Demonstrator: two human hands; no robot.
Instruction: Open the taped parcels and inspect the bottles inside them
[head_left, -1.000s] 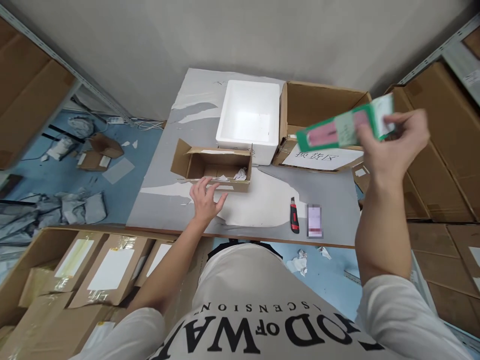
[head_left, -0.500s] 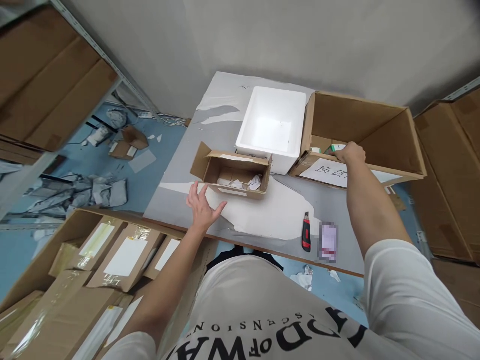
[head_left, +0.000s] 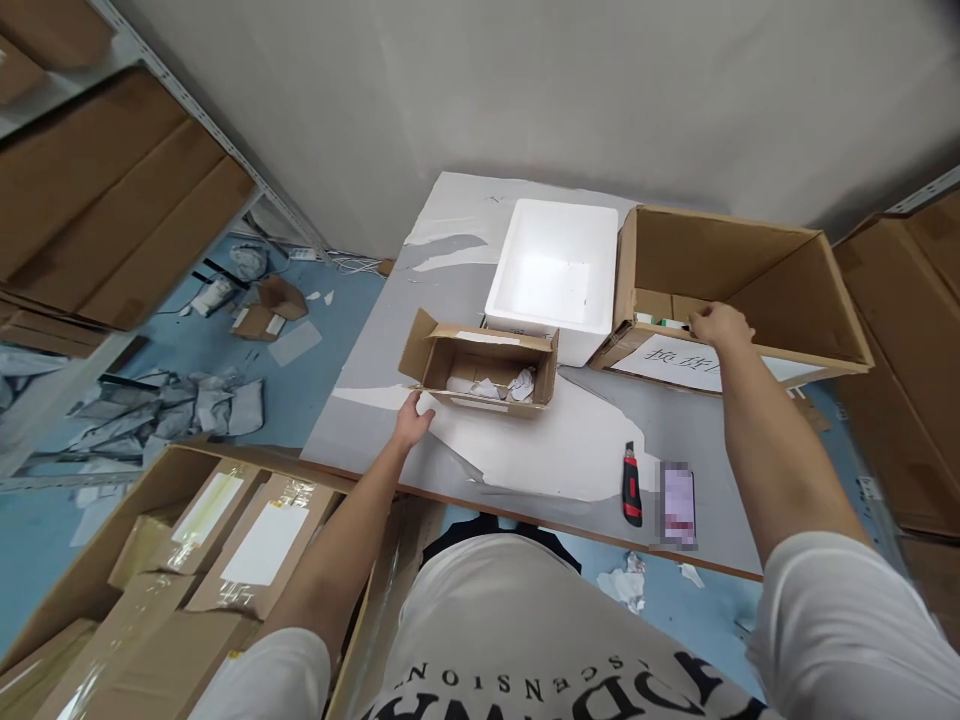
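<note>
My left hand (head_left: 411,420) is at the front left corner of a small open carton (head_left: 491,402), fingertips against its edge and thumb apart. Crumpled white paper (head_left: 520,385) lies inside that carton. My right hand (head_left: 721,325) reaches over the front wall of a large open carton (head_left: 780,250), its fingers bent downward and the fingertips partly hidden. Just left of those fingers, a small green and white box (head_left: 673,323) shows inside the large carton. Whether the right fingers hold anything cannot be made out.
A white foam box (head_left: 555,265) stands between the cartons. A red and black utility knife (head_left: 631,487) and a blurred phone (head_left: 678,505) lie near the table's (head_left: 555,510) front edge. At lower left, a big carton (head_left: 169,470) holds several taped parcels.
My left hand has moved up against the small carton's corner. My right hand has shifted slightly right, away from the green and white box it was touching. The view has tilted a little.
</note>
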